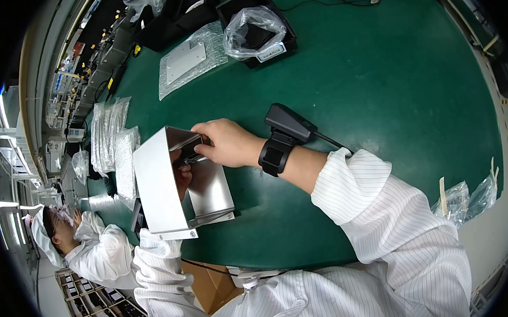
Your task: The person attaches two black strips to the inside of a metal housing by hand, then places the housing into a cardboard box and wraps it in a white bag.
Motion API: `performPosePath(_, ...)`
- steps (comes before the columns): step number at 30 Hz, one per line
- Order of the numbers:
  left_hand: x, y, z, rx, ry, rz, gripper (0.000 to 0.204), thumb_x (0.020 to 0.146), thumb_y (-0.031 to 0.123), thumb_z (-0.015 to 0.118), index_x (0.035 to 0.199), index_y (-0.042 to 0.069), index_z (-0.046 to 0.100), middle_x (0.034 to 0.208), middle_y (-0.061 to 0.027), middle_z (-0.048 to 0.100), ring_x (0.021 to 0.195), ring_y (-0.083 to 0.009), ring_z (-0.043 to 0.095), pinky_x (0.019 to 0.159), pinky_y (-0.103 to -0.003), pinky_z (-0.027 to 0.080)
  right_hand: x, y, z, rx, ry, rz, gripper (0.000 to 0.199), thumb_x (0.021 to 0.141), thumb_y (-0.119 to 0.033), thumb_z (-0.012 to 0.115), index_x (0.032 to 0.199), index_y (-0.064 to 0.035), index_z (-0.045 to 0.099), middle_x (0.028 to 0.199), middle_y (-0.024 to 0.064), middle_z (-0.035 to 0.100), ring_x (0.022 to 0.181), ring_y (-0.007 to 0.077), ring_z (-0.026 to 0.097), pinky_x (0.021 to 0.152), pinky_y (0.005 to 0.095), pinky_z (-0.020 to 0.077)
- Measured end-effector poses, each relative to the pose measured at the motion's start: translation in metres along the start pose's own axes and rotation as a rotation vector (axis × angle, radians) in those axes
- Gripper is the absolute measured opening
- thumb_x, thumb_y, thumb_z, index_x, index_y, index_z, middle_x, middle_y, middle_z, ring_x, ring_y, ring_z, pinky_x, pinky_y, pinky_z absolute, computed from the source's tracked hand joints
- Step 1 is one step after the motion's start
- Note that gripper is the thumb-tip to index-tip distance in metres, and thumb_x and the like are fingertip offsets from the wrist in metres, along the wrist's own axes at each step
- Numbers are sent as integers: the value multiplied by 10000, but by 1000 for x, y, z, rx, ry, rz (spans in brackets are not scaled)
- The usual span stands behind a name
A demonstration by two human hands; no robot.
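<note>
In front of me stands a white sheet-metal housing (157, 183) with a shiny, mirror-like inside. My right hand (224, 143) reaches over its upper edge from the right, thumb and fingertips pinched on a small black part (191, 148) just inside the opening. The left forearm runs up behind the white panel, which covers most of my left hand (183, 178). Curled fingers show within the opening, beside the black part; what they grip is hidden. A black strap with a black box-shaped device (289, 122) and cable sits on my right wrist.
Bubble wrap (110, 134) lies left of the housing. A flat white plate (186, 63) rests on more wrap farther back, near a black bin (290, 43) holding a plastic bag. Clear bags (466, 199) hang at the right table edge. Another person (98, 247) works at the left.
</note>
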State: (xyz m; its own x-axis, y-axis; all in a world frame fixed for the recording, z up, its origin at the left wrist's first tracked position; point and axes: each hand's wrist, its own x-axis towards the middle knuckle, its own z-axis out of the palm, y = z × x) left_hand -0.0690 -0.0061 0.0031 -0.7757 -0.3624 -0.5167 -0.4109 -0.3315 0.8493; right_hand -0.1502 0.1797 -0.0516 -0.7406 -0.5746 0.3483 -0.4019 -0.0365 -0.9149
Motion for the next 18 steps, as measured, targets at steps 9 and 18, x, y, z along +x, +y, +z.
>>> performPosePath(9, 4, -23, -46, -216, -166, 149, 271, 1010, 317, 551, 1196, 120, 564, 996, -65, 643, 739, -167, 536, 588, -252, 442, 1, -6, -1, 14, -48, 12, 310, 878, -156, 684, 1148, -7, 652, 861, 145, 670, 786, 302, 657, 725, 396, 523)
performPosePath(18, -4, -26, -37, 75, -354, 350, 294, 1011, 367, 560, 1179, 126, 550, 944, -34, 610, 748, -159, 536, 587, -248, 422, -3, 1, -5, 0, -52, -47, 402, 834, -135, 740, 1188, 2, 609, 848, 117, 659, 729, 260, 653, 673, 365, 519)
